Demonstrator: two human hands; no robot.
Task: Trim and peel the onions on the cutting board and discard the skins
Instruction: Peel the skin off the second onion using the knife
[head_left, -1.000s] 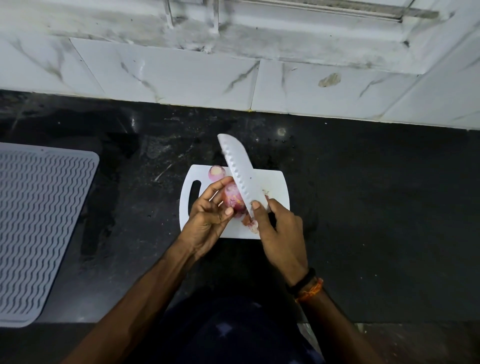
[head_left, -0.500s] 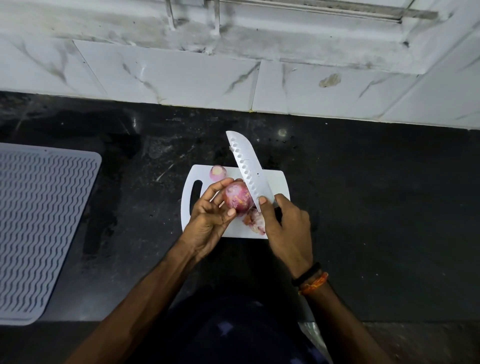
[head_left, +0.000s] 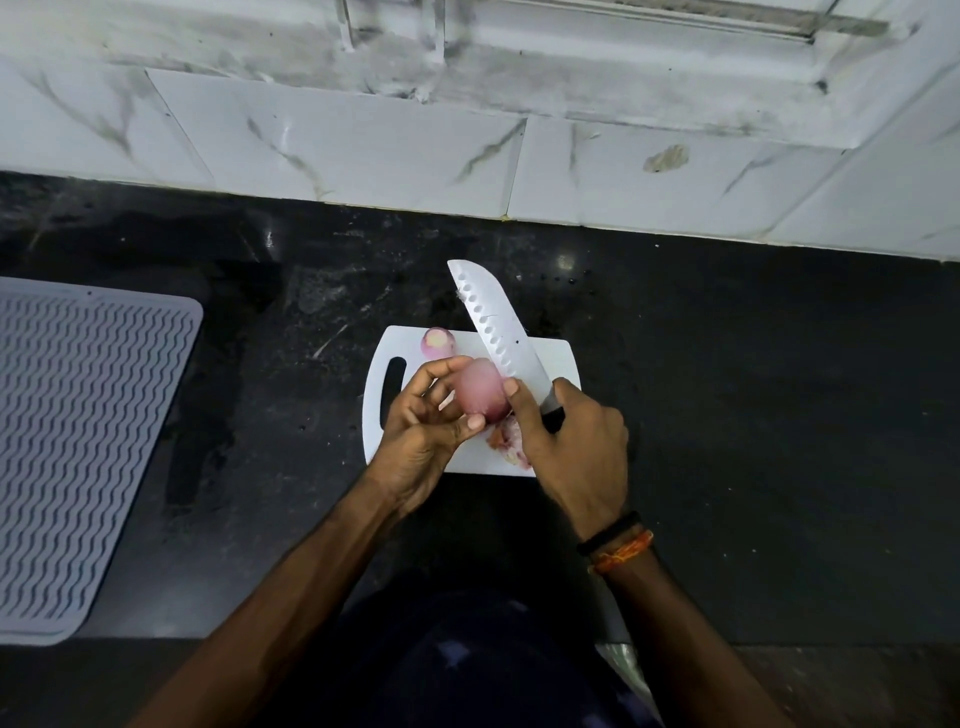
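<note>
left hand (head_left: 421, 415) cups onion (head_left: 480, 391) above cutting board (head_left: 558, 358), skin looks mostly off. right hand (head_left: 571, 441) grips knife (head_left: 498, 325), thumb on onion. second trimmed onion (head_left: 439, 343) at far board edge. skins (head_left: 511, 441) on board, not yet discarded.

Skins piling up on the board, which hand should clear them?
Left. The right hand grips the knife; the left hand holds only the onion and can set it down beside the skins.

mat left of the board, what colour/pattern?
Light grey mat with raised wavy ridges across it; head view, the only one, shows it.
</note>
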